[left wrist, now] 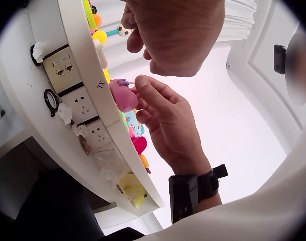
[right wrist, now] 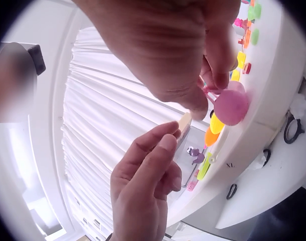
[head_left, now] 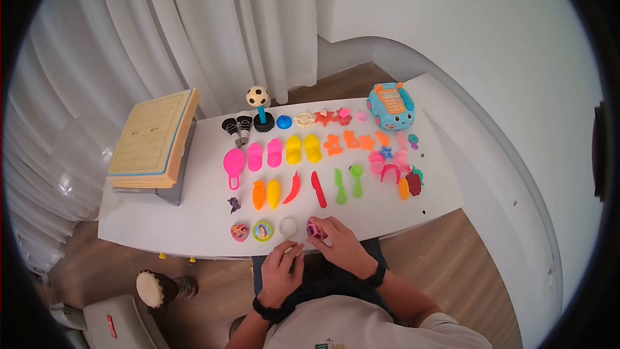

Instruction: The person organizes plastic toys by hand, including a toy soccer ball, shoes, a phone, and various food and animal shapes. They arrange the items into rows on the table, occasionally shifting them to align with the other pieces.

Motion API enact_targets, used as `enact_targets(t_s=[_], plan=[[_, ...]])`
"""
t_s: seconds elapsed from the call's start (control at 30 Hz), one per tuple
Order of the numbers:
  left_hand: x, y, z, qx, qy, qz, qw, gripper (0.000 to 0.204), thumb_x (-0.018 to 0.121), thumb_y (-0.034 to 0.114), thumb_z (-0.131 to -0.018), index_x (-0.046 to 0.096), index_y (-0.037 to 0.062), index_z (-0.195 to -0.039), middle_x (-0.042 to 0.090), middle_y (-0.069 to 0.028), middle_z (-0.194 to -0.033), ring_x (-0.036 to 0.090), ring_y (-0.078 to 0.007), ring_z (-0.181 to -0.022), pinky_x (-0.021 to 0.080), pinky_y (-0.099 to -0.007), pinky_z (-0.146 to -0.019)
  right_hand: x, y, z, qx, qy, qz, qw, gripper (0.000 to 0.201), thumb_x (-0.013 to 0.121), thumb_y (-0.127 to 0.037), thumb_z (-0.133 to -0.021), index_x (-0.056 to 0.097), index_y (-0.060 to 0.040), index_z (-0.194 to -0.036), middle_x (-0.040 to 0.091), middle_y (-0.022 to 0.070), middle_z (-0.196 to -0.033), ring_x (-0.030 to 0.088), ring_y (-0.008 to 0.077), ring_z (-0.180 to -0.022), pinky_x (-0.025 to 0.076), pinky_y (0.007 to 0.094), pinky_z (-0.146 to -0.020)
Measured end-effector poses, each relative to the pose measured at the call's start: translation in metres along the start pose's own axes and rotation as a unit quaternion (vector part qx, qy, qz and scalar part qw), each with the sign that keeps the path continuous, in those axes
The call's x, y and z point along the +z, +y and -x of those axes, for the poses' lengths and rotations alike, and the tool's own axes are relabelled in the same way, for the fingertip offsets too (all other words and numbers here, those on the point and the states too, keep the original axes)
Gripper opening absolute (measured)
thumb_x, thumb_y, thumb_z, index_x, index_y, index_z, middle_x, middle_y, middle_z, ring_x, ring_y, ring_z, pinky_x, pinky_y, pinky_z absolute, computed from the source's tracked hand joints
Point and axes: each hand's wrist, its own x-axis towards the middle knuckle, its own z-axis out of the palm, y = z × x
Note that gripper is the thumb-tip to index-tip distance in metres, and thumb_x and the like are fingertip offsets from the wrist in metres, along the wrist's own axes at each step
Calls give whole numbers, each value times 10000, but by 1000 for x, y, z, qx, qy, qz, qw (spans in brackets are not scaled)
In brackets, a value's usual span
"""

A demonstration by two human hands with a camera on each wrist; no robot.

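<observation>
At the table's front edge, my right hand (head_left: 339, 243) pinches a small purple-and-pink round toy (head_left: 312, 227) between thumb and fingers. Seen from the right wrist, its smooth pink round side (right wrist: 231, 106) faces the camera, and a small purple shape (left wrist: 124, 82) shows at its top in the left wrist view. My left hand (head_left: 282, 273) hovers just left of it at the edge, fingers loosely bent and holding nothing. A white ring (head_left: 287, 227) lies just beyond the left fingertips. Beside it are a green-rimmed picture disc (head_left: 263, 231) and a pink heart-shaped piece (head_left: 239, 232).
Rows of toys cover the white table (head_left: 194, 220), including a red toy knife (head_left: 319, 190) and yellow toy slippers (head_left: 294, 149). A blue toy telephone (head_left: 391, 106) stands back right, a soccer-ball toy (head_left: 257, 95) at the back. A cream board (head_left: 153, 136) leans at left.
</observation>
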Motion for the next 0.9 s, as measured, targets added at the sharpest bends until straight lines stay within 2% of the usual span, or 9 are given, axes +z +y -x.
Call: enact_targets(t_s=[0.17,0.23,0.3,0.4,0.57,0.63,0.7,0.83,0.9], plan=[[-5,2,0,9,-7,2,1000,294,793,-4,-899,743,74,-1178,690,-101,-1200,658,-212,-721,541,-319,-611,-42,19,-6,-24,119,74,990,309,783,-100,-936,691,-34,-1223,686,196,-1188,684,405,-1102,574,450,-927],[-6,1,3,-12,1,14,1000,281,798,13,-886,745,74,-1155,707,-100,-1156,723,-288,-916,600,-386,-769,-72,59,-17,-17,203,143,969,324,742,-37,-920,682,-25,-1238,681,199,-1190,661,410,-1123,565,476,-939],[-7,-1,5,-12,5,12,1000,280,798,11,-886,746,73,-1154,707,-101,-1157,724,-288,-911,600,-386,-765,-107,79,-30,-26,247,296,922,346,706,7,-900,679,-13,-1245,678,189,-1199,636,398,-1146,561,475,-951],[-8,0,5,-12,9,11,1000,279,797,9,-886,747,71,-1154,708,-103,-1157,724,-290,-901,599,-386,-759,-129,104,-41,36,244,375,894,323,689,12,-902,676,-4,-1225,674,176,-1194,619,387,-1137,555,479,-955],[-12,2,5,-18,12,10,1000,279,794,8,-887,747,70,-1155,708,-109,-1156,724,-291,-887,596,-383,-750,-137,131,-45,48,205,380,901,268,667,14,-921,692,-2,-1187,686,160,-1153,621,379,-1125,551,482,-962],[-14,3,5,-1,15,5,1000,238,782,-5,-925,749,58,-1152,701,-122,-1186,709,-239,-817,573,-312,-618,-134,123,-44,47,198,380,902,256,660,16,-927,697,-4,-1180,691,157,-1144,623,378,-1113,553,481,-951],[-15,3,5,-2,17,1,1000,238,781,-4,-926,751,59,-1154,703,-119,-1185,709,-235,-812,574,-311,-615,-133,107,-35,-5,256,349,901,251,671,21,-921,711,-15,-1166,697,156,-1112,641,378,-1080,555,470,-915],[-16,2,3,4,14,0,1000,248,782,-3,-925,758,62,-1163,703,-114,-1186,710,-226,-807,578,-305,-620,-121,52,-19,-27,266,270,925,218,692,26,-896,727,-33,-1103,713,148,-1095,657,367,-1039,551,460,-871],[-12,1,3,3,7,9,1000,254,784,-5,-923,759,61,-1167,703,-113,-1187,711,-222,-807,581,-305,-627,-112,46,-9,-91,154,207,962,241,705,43,-849,750,-55,-1064,746,102,-1112,666,326,-1018,551,449,-874]])
